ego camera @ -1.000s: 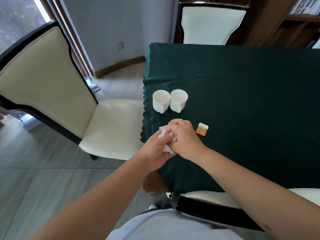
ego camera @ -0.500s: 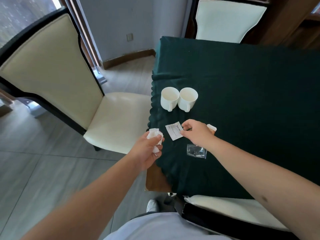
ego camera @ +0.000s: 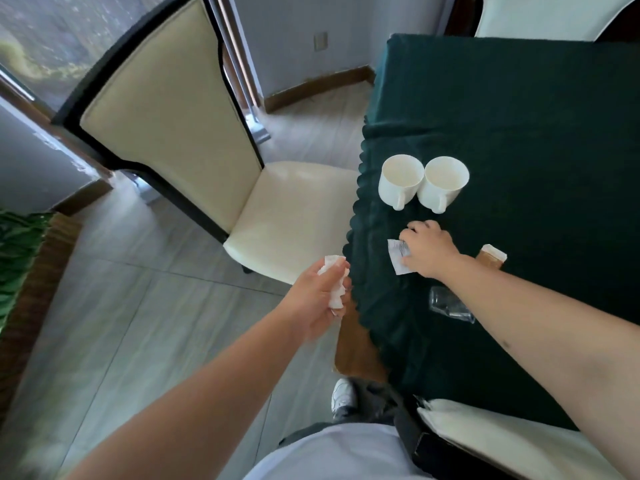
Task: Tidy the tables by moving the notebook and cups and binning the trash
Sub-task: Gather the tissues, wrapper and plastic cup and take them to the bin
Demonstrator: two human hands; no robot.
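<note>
My left hand (ego camera: 320, 299) is shut on a crumpled white tissue (ego camera: 335, 285), held off the left edge of the green-clothed table (ego camera: 536, 140). My right hand (ego camera: 427, 251) rests on a small white paper slip (ego camera: 397, 256) lying on the cloth, fingers curled over it. Two white cups (ego camera: 401, 180) (ego camera: 445, 181) stand side by side just beyond that hand, handles toward me. A clear plastic wrapper (ego camera: 448, 303) lies under my right forearm. A small brown and white packet (ego camera: 491, 256) sits to the right of my hand. No notebook is in view.
A cream chair with a dark frame (ego camera: 194, 140) stands left of the table, close to its edge. Another cream chair (ego camera: 502, 441) is tucked under the near side. A third chair back (ego camera: 540, 15) shows at the far side. Grey tiled floor (ego camera: 121, 323) spreads left.
My hands have separated: the left one carried the tissue off the table's edge, the right one reached onto the paper slip. The slip and plastic wrapper came into sight. The view tilted left.
</note>
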